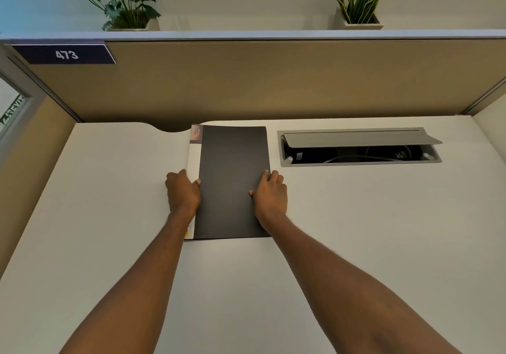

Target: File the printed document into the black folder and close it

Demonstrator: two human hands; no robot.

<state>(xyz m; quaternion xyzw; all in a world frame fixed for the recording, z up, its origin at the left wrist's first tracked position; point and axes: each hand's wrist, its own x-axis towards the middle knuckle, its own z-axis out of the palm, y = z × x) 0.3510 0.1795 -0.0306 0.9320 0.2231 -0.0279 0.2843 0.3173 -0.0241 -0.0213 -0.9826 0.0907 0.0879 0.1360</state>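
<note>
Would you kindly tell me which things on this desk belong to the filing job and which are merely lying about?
Part of the job:
- flat black folder, closed on the white desk
- left hand on its white spine edge
- right hand on its right edge

Just lying about:
- grey open cable hatch
- two potted green plants
- dark sign reading 473

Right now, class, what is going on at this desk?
A person holds a flat black plastic folder lying closed on the white desk. The left hand grips its white spine edge; the right hand rests on the opposite edge. No printed document shows outside it. A grey cable hatch stands open beside it.
</note>
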